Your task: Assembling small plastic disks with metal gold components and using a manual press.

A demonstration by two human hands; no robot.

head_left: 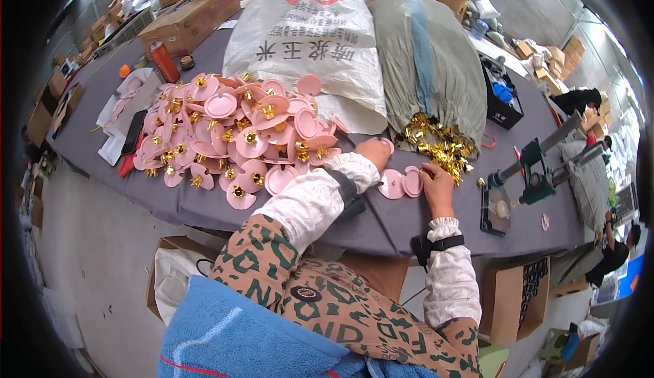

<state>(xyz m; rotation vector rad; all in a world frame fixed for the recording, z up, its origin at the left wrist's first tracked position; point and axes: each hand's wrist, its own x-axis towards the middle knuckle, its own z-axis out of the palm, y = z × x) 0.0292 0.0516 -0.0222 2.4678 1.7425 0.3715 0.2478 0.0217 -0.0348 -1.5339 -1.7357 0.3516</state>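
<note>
2 pink discs [402, 183] lie flat on the grey table [204, 204], touching each other, between the hands. The left hand [374, 153] is curled over the top edge of the left disc, fingers bent and part closed; whether it pinches a disc or only rests there cannot be told. The right hand [438, 186] lies beside the right disc, fingertips at its rim and close to the gold clips [439, 147] spilling from the grey-green sack [429, 64]; its grip is hidden too.

These discs look like thin moulded plastic: light, stiff, smooth, likely to slide on the cloth. A pinch at the rim, thumb above and finger below, seems the surest hold. Clips look small, springy and sharp-edged, best picked up singly by the sides.

To the left sits a heap [231, 132] of finished discs with gold centres. A green press [535, 173] stands on the right, and a white sack [306, 44] lies behind.
</note>
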